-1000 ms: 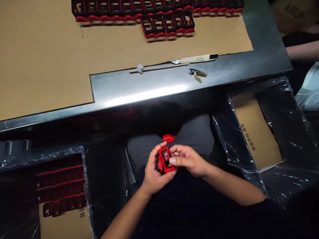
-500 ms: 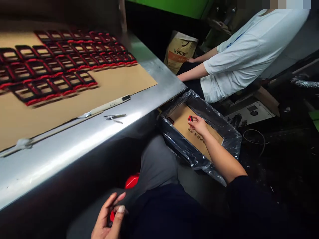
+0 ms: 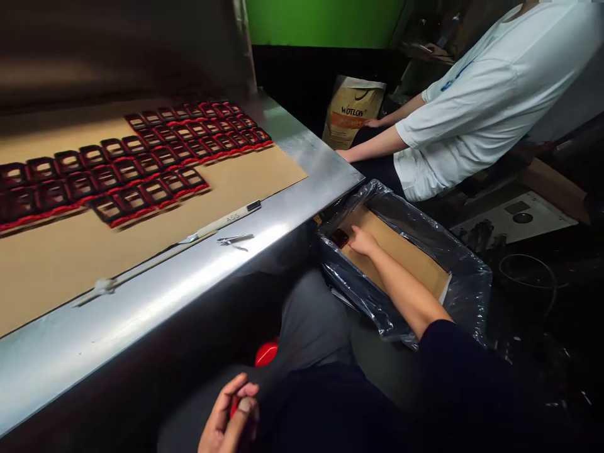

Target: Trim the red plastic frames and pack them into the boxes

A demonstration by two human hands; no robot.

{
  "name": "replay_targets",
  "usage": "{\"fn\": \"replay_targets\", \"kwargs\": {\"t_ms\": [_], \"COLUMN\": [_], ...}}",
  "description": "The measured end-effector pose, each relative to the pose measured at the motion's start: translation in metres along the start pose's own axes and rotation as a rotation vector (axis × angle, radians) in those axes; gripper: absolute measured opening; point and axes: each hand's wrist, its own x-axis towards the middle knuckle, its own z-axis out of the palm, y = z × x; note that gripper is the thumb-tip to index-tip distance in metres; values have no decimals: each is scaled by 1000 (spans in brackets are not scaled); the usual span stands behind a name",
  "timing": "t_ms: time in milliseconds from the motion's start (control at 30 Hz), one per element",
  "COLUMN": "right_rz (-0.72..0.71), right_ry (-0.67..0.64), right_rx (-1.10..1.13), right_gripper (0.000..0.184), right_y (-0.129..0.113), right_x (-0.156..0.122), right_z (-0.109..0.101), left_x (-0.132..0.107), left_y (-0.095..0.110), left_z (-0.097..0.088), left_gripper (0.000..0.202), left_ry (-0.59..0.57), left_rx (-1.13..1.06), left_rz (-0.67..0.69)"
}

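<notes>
My right hand [image 3: 362, 241] reaches into the plastic-lined cardboard box [image 3: 415, 258] at my right. Its fingers rest on a red-and-black frame part [image 3: 339, 237] lying in the box's near-left corner. My left hand [image 3: 231, 418] stays low by my lap, fingers curled around a small red piece [image 3: 234, 406] that is mostly hidden. Rows of red-and-black frame parts [image 3: 136, 170] lie on cardboard [image 3: 70, 264] on the steel table [image 3: 155, 302].
A cutter marked A55 [image 3: 221, 223], a thin stick [image 3: 132, 270] and small tweezers [image 3: 234, 240] lie on the table's steel strip. A person in a white shirt [image 3: 476, 100] sits beyond the box. A paper bag [image 3: 352, 110] stands behind. A red object [image 3: 267, 353] shows under my leg.
My right hand has moved from the middle of the box to its near-left corner, setting the frame part down there. My left hand has curled tighter. My view has shifted slightly.
</notes>
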Motion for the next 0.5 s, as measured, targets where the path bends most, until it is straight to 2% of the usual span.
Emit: {"fn": "replay_targets", "kwargs": {"t_ms": [100,167,200,233,300,333,400,433,500], "right_rz": [-99,-235,-394,-521,-561,-523,-488,-489,-508], "right_ry": [47,-19,-141,-343,-602,-625,-617,-615,-690], "right_rx": [61,141,292,420,579,631,706,732,761], "right_gripper": [38,32,30,34,40,31,21,20,21], "right_y": [-19,-40,-53,-65,-91,-103,-124,-131,-140], "right_x": [-68,-130,-164,-196,-251,-271,-293,-297,-295], "right_z": [-4,11,22,35,62,74,91,97,100], "left_x": [-3,-5,-5,-4,-2,-2,-7,-10,-18], "left_y": [10,22,27,32,38,39,37,35,32], "left_z": [6,17,22,27,32,32,27,22,11], "left_gripper": [47,36,34,35,37,36,34,34,39], "left_ry": [-102,-140,-164,-193,-178,-173,-175,-185,-229], "left_rx": [-312,-386,-407,-419,-431,-427,-411,-412,-446], "left_rz": [-147,-128,-102,-74,-59,-59,-54,-37,14]}}
